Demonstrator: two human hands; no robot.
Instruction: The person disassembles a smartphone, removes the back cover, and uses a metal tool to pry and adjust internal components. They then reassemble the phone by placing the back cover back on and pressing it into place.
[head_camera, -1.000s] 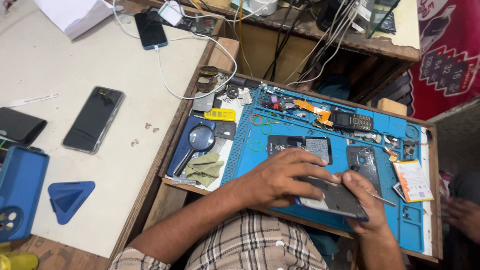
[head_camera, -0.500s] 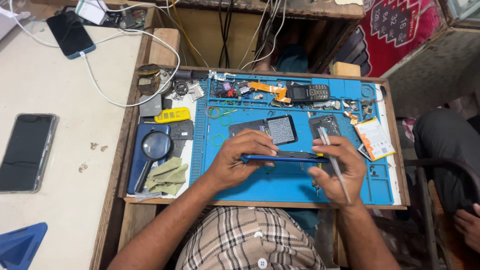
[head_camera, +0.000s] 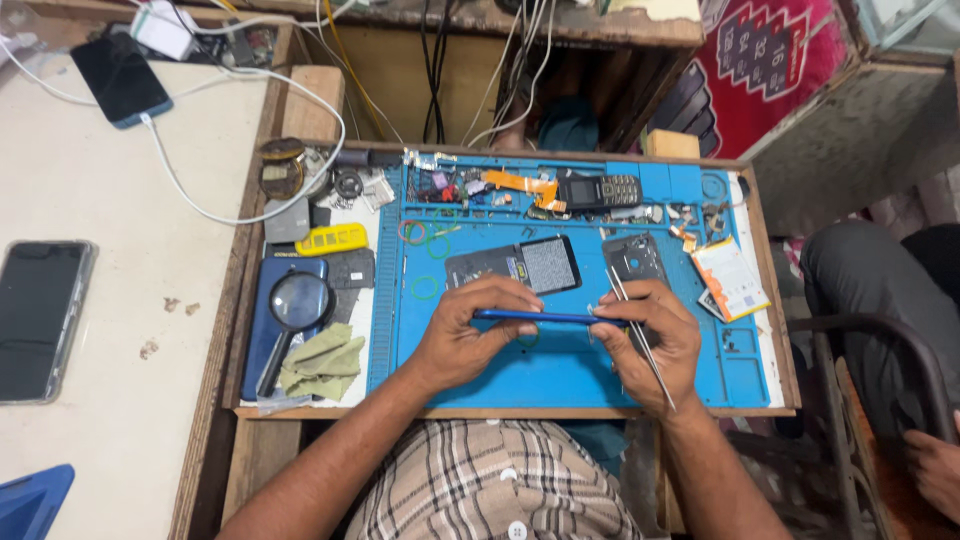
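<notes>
A thin blue phone (head_camera: 535, 317) is being held edge-on just right of the frame's centre, above a blue work mat (head_camera: 560, 375). The left hand (head_camera: 468, 332) is pinching its left end with fingers closed on it, while the right hand (head_camera: 650, 345) is gripping the right end and also holding slim metal tweezers (head_camera: 640, 340) that are slanting down toward the lower right. Just above the phone, a dark phone back (head_camera: 515, 266) and a grey phone frame (head_camera: 636, 260) are lying on the mat, and a small keypad phone (head_camera: 598, 190) is sitting near the mat's upper edge among small parts. The mat is resting in a wooden tray (head_camera: 770, 300). At the tray's left side, a magnifying glass (head_camera: 296, 305) is lying beside a crumpled green cloth (head_camera: 322, 360). Further left, a pale tabletop (head_camera: 110, 300) is carrying a dark smartphone (head_camera: 38, 320) at the left edge and another phone (head_camera: 120, 78) on a white cable at upper left. Cables are hanging at the top centre.
</notes>
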